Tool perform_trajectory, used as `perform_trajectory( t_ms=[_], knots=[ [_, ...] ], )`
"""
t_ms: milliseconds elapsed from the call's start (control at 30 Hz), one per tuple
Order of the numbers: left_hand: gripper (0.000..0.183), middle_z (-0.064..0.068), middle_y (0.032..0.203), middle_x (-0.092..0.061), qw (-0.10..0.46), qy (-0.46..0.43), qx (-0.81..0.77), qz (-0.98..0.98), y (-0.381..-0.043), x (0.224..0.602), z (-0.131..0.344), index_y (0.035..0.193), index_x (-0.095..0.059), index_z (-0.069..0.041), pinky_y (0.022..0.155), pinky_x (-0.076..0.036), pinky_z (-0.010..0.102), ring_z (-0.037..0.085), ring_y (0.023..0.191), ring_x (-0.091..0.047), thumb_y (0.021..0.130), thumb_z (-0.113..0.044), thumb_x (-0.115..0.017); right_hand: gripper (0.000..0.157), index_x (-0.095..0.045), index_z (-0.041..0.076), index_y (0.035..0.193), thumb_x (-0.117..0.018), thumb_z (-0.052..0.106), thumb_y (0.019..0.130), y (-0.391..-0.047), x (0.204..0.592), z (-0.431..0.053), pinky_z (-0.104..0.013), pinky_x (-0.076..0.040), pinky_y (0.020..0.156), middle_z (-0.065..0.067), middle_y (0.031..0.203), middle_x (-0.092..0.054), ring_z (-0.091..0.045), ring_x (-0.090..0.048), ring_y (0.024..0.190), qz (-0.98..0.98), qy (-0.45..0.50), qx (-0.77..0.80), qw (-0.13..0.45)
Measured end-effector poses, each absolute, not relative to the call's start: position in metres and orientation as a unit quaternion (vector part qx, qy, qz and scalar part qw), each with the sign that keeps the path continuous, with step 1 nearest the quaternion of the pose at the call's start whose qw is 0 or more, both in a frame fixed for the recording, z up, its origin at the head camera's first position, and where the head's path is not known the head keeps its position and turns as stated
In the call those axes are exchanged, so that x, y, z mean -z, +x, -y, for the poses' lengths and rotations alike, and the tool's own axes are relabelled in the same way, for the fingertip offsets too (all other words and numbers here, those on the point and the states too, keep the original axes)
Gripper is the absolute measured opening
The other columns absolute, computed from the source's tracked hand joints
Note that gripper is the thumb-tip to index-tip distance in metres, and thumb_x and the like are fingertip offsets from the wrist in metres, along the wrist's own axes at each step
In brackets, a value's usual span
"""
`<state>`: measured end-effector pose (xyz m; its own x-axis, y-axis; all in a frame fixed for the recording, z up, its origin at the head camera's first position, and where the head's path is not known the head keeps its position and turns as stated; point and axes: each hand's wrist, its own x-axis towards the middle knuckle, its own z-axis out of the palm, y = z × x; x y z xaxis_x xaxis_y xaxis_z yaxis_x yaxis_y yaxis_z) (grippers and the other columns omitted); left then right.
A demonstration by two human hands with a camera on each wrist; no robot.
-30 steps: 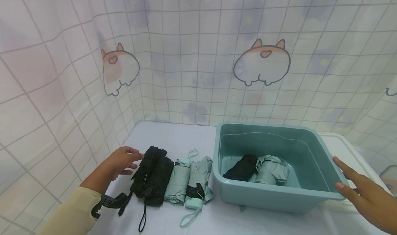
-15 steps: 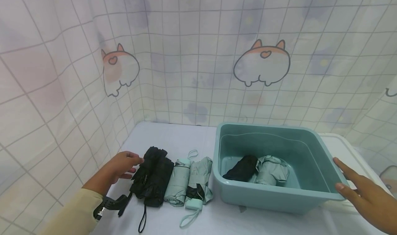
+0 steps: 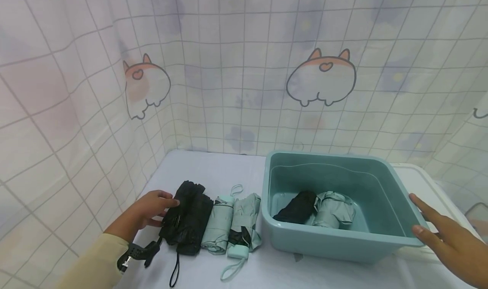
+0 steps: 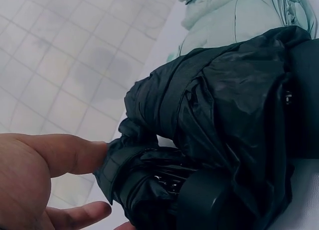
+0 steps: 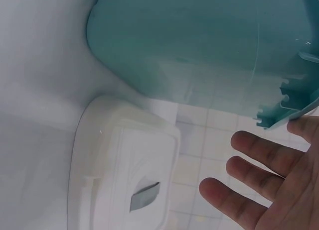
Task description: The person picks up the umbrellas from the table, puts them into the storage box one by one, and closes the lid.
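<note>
Two black folded umbrellas [image 3: 197, 227] lie side by side on the white-covered table in the head view. My left hand [image 3: 154, 208] is at the left side of the outer one, and its thumb touches the fabric of that black umbrella [image 4: 132, 172] in the left wrist view. The fingers are loosely bent, not wrapped around it. At the right, my right hand [image 3: 451, 242] has its fingers spread against the rim of a teal plastic tub [image 3: 339, 234]. Three straight fingers [image 5: 259, 153] show below the rim in the right wrist view.
Right of the black umbrellas lie two pale green folded umbrellas [image 3: 218, 227], with wrist loops. Inside the tub are a black bundle [image 3: 297, 207] and a pale green bundle [image 3: 335, 208]. A white lidded box [image 5: 134, 165] stands beside the tub. A checked curtain [image 3: 244, 68] hangs behind.
My left hand has moved slightly right and toward me, coming up against the outer black umbrella. The right hand and the tub have stayed in place.
</note>
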<state>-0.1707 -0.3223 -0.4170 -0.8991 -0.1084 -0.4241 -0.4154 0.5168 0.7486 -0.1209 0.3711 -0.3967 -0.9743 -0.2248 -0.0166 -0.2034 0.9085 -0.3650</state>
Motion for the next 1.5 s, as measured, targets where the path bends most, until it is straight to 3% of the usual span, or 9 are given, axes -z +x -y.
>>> perform_trajectory(
  t_ms=[467,933,1300,1500],
  knots=[
    [0.066,0.036,0.138,-0.049,0.176,-0.157,-0.451,-0.861,-0.169,0.423,0.321,0.145,-0.042,0.005,0.079,-0.058,0.059,0.058,0.124,-0.049,0.095,-0.024,-0.073,0.080,0.006,0.009,0.163,-0.046,0.036,0.109,-0.119,0.397,-0.371,-0.070,-0.052,0.059,-0.053,0.140,-0.032,-0.069,-0.058,0.096,-0.975,-0.111,0.189,0.019],
    [0.067,0.034,0.137,-0.050,0.177,-0.149,-0.436,-0.870,-0.173,0.428,0.323,0.146,-0.042,0.004,0.079,-0.059,0.057,0.051,0.121,-0.055,0.093,-0.020,-0.074,0.078,0.004,0.009,0.164,-0.047,0.032,0.109,-0.117,0.395,-0.369,-0.070,-0.052,0.059,-0.054,0.137,-0.035,-0.062,-0.064,0.088,-0.973,-0.121,0.198,0.006],
    [0.070,0.035,0.139,-0.049,0.189,-0.151,-0.427,-0.871,-0.176,0.431,0.322,0.145,-0.043,0.006,0.083,-0.057,0.060,0.052,0.123,-0.052,0.092,-0.024,-0.076,0.078,0.005,0.009,0.163,-0.046,0.033,0.110,-0.118,0.395,-0.369,-0.073,-0.050,0.062,-0.053,0.138,-0.035,-0.062,-0.064,0.089,-0.974,-0.117,0.194,0.016],
    [0.069,0.036,0.138,-0.049,0.187,-0.140,-0.427,-0.873,-0.176,0.433,0.323,0.145,-0.043,0.006,0.082,-0.057,0.060,0.052,0.122,-0.053,0.092,-0.024,-0.076,0.079,0.006,0.009,0.163,-0.046,0.034,0.110,-0.117,0.396,-0.369,-0.073,-0.051,0.062,-0.054,0.138,-0.034,-0.068,-0.059,0.095,-0.974,-0.111,0.196,0.019]
  ],
)
